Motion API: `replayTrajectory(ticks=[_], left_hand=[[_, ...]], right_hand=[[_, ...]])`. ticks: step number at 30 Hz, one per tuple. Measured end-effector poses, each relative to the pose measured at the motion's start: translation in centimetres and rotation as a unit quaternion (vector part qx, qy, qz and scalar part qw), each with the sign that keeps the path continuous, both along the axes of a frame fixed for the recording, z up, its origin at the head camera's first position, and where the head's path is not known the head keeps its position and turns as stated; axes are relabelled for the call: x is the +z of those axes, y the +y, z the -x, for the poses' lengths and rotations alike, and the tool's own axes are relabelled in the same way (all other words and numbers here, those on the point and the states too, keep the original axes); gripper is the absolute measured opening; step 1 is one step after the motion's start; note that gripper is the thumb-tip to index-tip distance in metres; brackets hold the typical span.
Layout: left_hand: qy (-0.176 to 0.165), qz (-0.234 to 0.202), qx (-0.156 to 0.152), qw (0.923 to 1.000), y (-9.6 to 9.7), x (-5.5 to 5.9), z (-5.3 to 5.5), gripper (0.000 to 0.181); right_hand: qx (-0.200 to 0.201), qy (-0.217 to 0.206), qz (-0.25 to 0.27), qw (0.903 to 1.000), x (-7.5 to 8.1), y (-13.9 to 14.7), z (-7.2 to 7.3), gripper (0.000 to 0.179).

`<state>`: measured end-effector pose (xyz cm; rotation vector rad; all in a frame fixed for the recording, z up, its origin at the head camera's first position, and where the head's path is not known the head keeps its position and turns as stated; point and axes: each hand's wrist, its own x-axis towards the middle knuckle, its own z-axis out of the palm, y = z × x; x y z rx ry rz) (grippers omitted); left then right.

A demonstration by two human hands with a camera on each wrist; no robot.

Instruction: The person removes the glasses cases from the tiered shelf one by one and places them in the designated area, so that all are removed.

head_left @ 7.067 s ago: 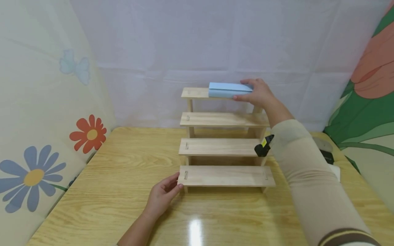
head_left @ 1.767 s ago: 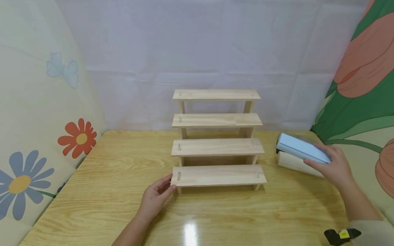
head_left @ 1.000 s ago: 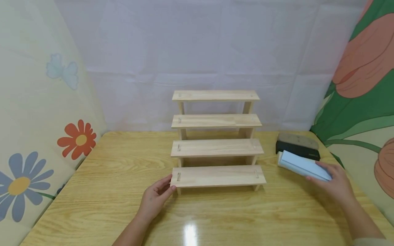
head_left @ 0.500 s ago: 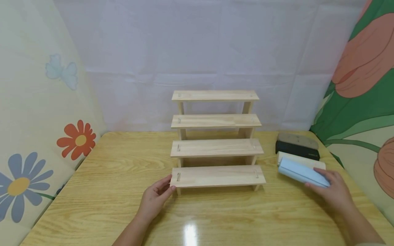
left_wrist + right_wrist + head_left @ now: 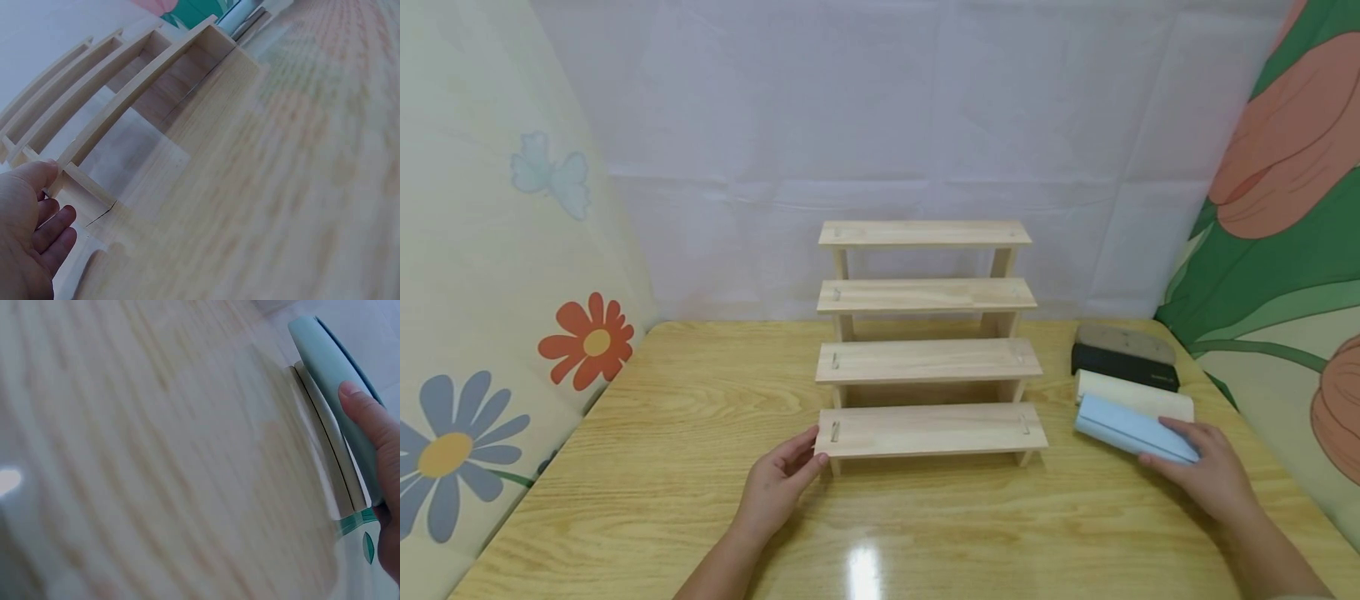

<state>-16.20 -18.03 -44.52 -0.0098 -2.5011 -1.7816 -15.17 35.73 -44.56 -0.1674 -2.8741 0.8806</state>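
My right hand (image 5: 1213, 471) grips the right end of a light blue glasses case (image 5: 1131, 427), with the thumb on its near side. The case lies tilted just in front of a cream case (image 5: 1138, 393); whether it touches the table is hard to tell. In the right wrist view the blue case (image 5: 334, 369) looks slightly raised beside the cream one. My left hand (image 5: 777, 487) holds the left front corner of the lowest board of a stepped wooden stand (image 5: 928, 429). In the left wrist view my thumb presses that corner, while the other fingers curl loosely below.
Behind the cream case lie a black case (image 5: 1123, 367) and a grey-brown case (image 5: 1123, 340), in a row at the table's right. The stand's bare shelves rise toward a white cloth backdrop (image 5: 880, 100). Flower-printed cloth (image 5: 1292, 275) borders the wood-grain table (image 5: 715, 383) on both sides.
The blue case has gone from the stand's top shelf to the right side of the table, then lower and nearer, uncovering the cream case. My left hand has stayed at the stand's corner.
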Motion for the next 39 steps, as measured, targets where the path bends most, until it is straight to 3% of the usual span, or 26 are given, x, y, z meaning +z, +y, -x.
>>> replayTrajectory(ticks=[31,39], left_hand=[[0.002,0.001,-0.005,1.0000,-0.1,0.2,-0.1,0.045],[0.003,0.000,-0.001,1.0000,0.0,0.2,-0.1,0.044]], right_hand=[[0.018,-0.028,-0.031,0.9990,-1.0,1.0,0.5,0.084],[0.017,-0.008,-0.041,0.9990,-1.0,0.9,0.4,0.082]])
